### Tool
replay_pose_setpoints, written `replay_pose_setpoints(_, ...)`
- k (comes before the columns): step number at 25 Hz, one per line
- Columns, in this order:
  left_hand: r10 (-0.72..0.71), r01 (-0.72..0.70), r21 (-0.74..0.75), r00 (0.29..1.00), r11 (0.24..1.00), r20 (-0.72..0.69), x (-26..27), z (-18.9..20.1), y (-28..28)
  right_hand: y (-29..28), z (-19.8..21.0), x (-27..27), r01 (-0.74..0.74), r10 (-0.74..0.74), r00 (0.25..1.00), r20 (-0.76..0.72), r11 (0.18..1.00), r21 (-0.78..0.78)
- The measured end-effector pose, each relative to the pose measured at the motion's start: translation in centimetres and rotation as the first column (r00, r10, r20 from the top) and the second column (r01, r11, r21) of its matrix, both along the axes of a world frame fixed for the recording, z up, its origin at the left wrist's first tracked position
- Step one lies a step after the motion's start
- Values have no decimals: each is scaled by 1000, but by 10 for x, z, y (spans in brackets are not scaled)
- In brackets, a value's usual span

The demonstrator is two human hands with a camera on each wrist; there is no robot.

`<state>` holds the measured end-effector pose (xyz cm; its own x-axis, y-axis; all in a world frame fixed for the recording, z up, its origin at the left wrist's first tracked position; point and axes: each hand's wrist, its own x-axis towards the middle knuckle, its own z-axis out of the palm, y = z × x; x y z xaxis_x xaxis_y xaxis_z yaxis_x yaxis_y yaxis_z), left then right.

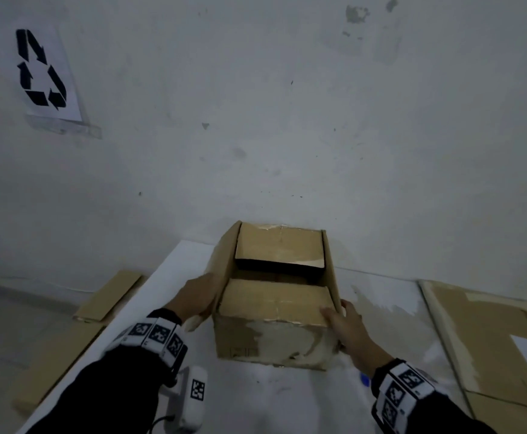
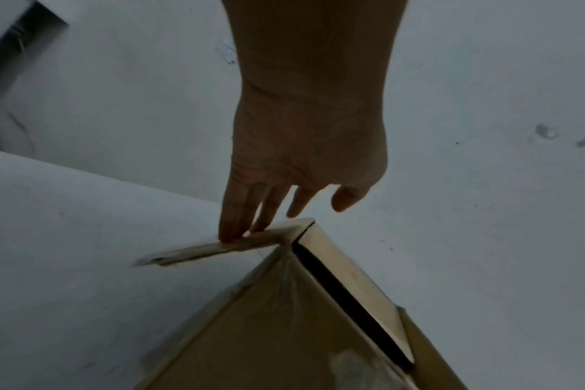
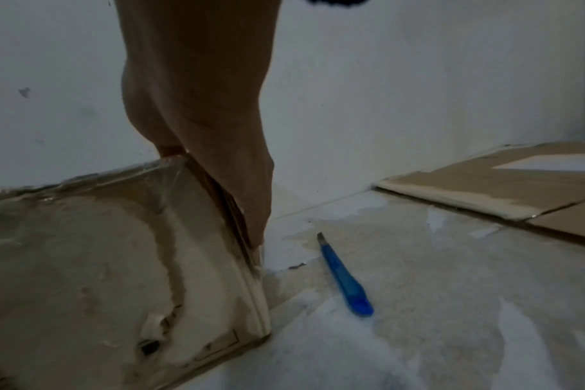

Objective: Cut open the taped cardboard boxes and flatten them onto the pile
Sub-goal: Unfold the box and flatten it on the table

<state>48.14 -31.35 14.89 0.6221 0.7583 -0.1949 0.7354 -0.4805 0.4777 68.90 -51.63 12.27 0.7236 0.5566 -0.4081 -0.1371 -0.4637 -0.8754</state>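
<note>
Standing at the middle of the white bench (image 1: 287, 399), one cardboard box (image 1: 274, 336) sits against the wall (image 1: 287, 120) with its top partly open: two short flaps are folded inward, one at the near end and one at the far end, with a dark gap between them, and the two long side flaps stand up. Its near face is scuffed pale where the paper has torn away.

Two hands are on the box. At 9 o'clock of it, the left hand (image 1: 198, 300) lies with straight fingers (image 2: 232, 224) flat against the upright left flap, gripping nothing. At 3 o'clock, the right hand (image 1: 345, 321) clasps the near right corner, thumb on top of the near flap and fingers (image 3: 251, 200) down the outside of the right wall.

One blue knife (image 3: 346, 277) lies on the bench at about 4 o'clock from the box, near it but apart, with its blade end pointing toward the wall.

Flattened cardboard (image 1: 487, 339) lies at 3 o'clock, well apart, with a white label on it. More flat cardboard strips (image 1: 108, 296) lie off the bench edge at 9 o'clock. One recycling sign (image 1: 44, 70) hangs on the wall at 10 o'clock.
</note>
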Motion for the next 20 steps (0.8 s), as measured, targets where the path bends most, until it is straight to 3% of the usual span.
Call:
replay_pose_setpoints(2, -20, 31, -141, 997, 990, 74, 7, 8, -1, 2, 6, -11, 51, -50, 995, 91, 999, -1)
replay_pose_setpoints(4, -90, 87, -167, 996, 982, -7, 15, 7, -6, 5, 25, -24, 97, -97, 972, 213, 995, 11)
replay_pose_setpoints(6, -138, 130, -157, 990, 979, -39, 20, -6, -4, 10, 50, -40, 128, -100, 899, 426, 991, -37)
replay_pose_setpoints(8, -107, 107, -249, 994, 963, 11, 19, -17, 1, 16, 82, -61, 161, -98, 756, 647, 986, -38)
replay_pose_setpoints(10, -136, 128, -270, 991, 954, -9, 17, -28, 1, 27, 102, -77, 146, -61, 561, 826, 989, -26)
replay_pose_setpoints(12, -139, 117, -260, 988, 958, -67, 15, -33, 2, 37, 102, -86, 97, -1, 398, 918, 994, -41)
replay_pose_setpoints(13, -108, 100, -208, 994, 973, -26, 15, -30, 3, 39, 98, -89, 79, 17, 366, 931, 996, -49)
replay_pose_setpoints(15, -61, 122, -269, 972, 955, 226, 17, -10, 4, 38, 83, -93, 61, 47, 408, 912, 995, -79)
replay_pose_setpoints(17, -23, 191, -347, 900, 918, 435, 24, 3, 11, 34, 70, -97, 75, 56, 481, 875, 992, -104)
replay_pose_setpoints(20, -133, 328, -378, 879, 866, 459, 35, 12, 7, 36, 53, -103, 92, -27, 520, 854, 995, -25)
